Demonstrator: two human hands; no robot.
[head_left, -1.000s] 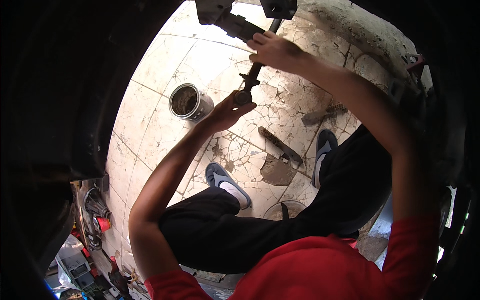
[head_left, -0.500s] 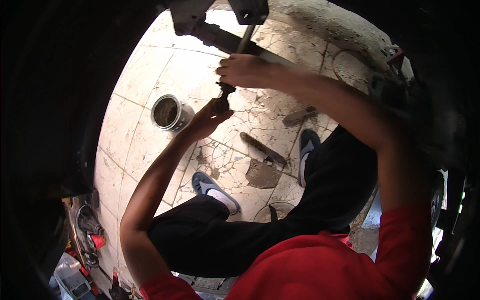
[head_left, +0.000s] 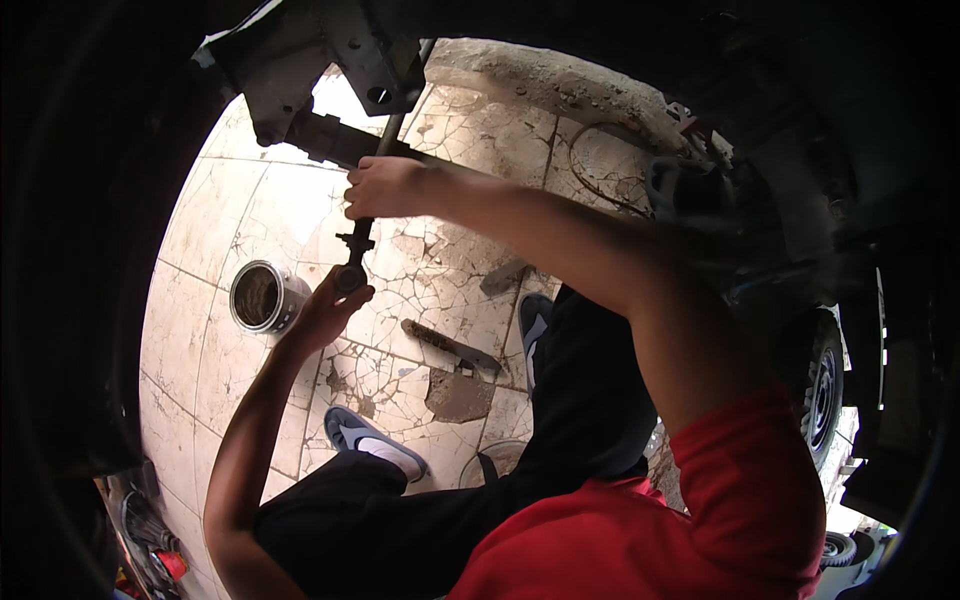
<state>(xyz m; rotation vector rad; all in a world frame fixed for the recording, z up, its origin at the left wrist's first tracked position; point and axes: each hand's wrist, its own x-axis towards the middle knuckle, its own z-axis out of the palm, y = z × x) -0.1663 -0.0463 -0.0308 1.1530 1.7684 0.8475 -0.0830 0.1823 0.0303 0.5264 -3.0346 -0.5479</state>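
A thin dark tie rod slants down from under a dark metal bracket. My right hand is closed around it just below a thicker crossbar. Below that hand, the rod carries a collar or clamp with short projections. It ends in a rounded ball-joint end. My left hand grips this lower end between thumb and fingers, partly hiding it.
An open metal can with brown contents stands left of my left hand. A long dirty metal bar and a shorter flat piece lie on the cracked tile floor. A wheel is at right.
The view has shifted, so the hands and floor things appear lower and further left. Both hands still hold the rod, with more of it showing between them.
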